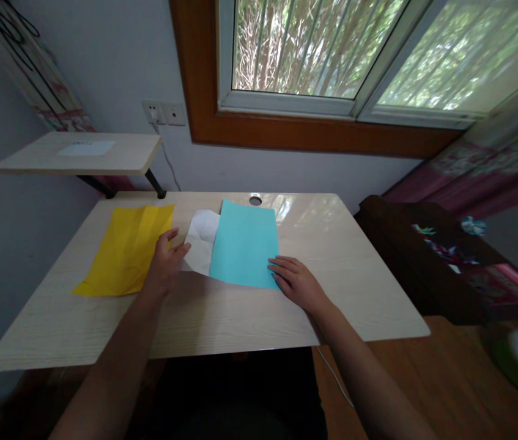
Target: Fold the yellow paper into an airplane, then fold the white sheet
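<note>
A light blue paper sheet (pixel 244 243) lies in the middle of the pale wooden desk (pixel 359 269), partly over a white sheet (pixel 201 235). My right hand (pixel 296 281) rests flat on the blue sheet's near right corner. My left hand (pixel 166 260) lies with fingers spread on the left edge of the white sheet, beside a creased yellow sheet (pixel 125 247) that lies flat to the left. Neither hand grips anything.
A raised side shelf (pixel 125 156) with a white paper stands at the desk's back left. A cable hole (pixel 255 200) sits at the back edge. A dark cabinet (pixel 424 256) with colourful items stands to the right, a window above.
</note>
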{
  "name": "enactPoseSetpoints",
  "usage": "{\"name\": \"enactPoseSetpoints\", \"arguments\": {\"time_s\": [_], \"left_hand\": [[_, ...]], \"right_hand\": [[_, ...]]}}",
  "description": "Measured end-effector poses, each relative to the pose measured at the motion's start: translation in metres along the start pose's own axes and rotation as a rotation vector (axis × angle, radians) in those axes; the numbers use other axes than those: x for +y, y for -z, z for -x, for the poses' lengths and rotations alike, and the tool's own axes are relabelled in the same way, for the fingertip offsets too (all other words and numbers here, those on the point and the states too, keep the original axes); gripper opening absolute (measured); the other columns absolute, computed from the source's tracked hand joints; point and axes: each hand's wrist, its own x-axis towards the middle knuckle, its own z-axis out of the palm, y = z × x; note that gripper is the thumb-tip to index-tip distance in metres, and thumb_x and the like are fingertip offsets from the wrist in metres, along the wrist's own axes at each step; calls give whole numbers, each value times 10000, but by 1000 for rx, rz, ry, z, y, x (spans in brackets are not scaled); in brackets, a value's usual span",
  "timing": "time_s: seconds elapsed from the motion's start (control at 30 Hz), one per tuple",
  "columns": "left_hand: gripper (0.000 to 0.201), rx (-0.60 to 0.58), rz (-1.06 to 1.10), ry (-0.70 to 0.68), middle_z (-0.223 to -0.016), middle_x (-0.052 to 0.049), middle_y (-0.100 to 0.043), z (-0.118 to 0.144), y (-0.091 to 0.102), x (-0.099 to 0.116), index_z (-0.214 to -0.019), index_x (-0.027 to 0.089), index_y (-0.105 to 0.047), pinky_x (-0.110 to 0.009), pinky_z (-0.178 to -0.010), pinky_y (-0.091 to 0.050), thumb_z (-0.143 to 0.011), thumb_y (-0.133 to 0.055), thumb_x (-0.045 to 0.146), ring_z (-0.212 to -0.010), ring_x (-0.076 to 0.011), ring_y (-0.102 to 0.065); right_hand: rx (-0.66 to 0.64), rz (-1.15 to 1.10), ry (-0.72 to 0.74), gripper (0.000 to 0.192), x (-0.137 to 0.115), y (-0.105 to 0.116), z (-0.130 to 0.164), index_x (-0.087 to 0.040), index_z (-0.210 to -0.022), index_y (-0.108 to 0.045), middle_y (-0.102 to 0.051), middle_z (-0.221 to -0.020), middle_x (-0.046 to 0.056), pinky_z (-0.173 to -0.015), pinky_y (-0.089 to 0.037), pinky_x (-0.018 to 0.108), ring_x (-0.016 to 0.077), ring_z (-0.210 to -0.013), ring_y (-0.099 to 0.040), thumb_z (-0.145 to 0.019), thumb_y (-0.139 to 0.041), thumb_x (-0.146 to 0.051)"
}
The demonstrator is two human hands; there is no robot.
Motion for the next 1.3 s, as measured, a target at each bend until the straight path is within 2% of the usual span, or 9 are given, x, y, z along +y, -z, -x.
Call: {"name": "enactPoseSetpoints", "arguments": {"time_s": [0.1,0.2,0.33,0.4,0.47,0.7,0.83,0.93,1.3], "left_hand": [[778,-3,232,165,-1440,-100,-508,16,-4,4,-1435,291,-383,-271,-732,-578,-774,-787,359,-1061,-209,-656],[847,-43,362,295,-1316,-93,-603,34,-9,7,-1472,299,-311,-282,-696,-589,-776,-792,336,-975,-200,-686],[629,-160,435,348,-1167,-87,-695,53,-13,2,-1295,208,-536,-330,-767,-609,-755,-821,356,-884,-191,-707],[481,-256,380,390,-1042,-110,-737,59,-15,-3,-1083,135,-660,-341,-794,-605,-742,-833,426,-853,-208,-713],[463,-336,270,430,-942,-139,-759,62,-18,-8,-919,100,-707,-354,-815,-598,-732,-830,505,-835,-233,-724],[493,-447,-154,347,-869,-153,-782,57,-32,-7,-822,124,-763,-400,-834,-558,-795,-699,613,-813,-299,-743],[431,-394,-309,261,-866,-147,-782,55,-36,-3,-734,143,-759,-387,-849,-516,-802,-653,556,-832,-308,-723],[419,-345,-325,307,-791,-149,-770,55,-36,-3,-674,144,-748,-382,-817,-504,-790,-640,532,-785,-304,-709],[351,-246,-71,331,-687,-110,-724,56,-39,-10,-604,160,-689,-358,-724,-522,-723,-758,482,-664,-246,-659]], "right_hand": [[-5,6,-1,326,-1,1,0,-274,-1285,-680,-665,-1346,60,-1077,-503,508,269,-1249,-602,-980,-586,-210],[-10,11,-4,318,-2,2,-1,-268,-1279,-683,-665,-1345,63,-1075,-504,506,269,-1248,-602,-979,-589,-217],[-17,17,-7,315,-2,2,-1,-261,-1278,-683,-666,-1344,65,-1078,-501,501,265,-1245,-602,-982,-583,-220],[-19,18,-5,317,-2,2,-1,-264,-1281,-680,-664,-1346,64,-1077,-501,506,268,-1245,-601,-982,-582,-222],[-17,19,-4,319,-1,1,-1,-268,-1281,-679,-663,-1347,63,-1072,-504,510,272,-1245,-600,-980,-585,-224],[-16,26,-5,324,-1,0,0,-274,-1285,-676,-661,-1351,59,-1079,-502,511,268,-1245,-603,-978,-589,-222],[-9,31,-5,322,-2,1,-1,-276,-1282,-678,-666,-1342,63,-1070,-513,510,267,-1242,-607,-978,-586,-222],[-14,38,-4,322,-4,2,-1,-280,-1287,-675,-662,-1347,64,-1070,-514,510,268,-1242,-607,-983,-582,-230],[-10,83,-21,335,-10,3,-3,-276,-1297,-668,-670,-1333,76,-1069,-499,523,278,-1244,-602,-972,-591,-245]]}}
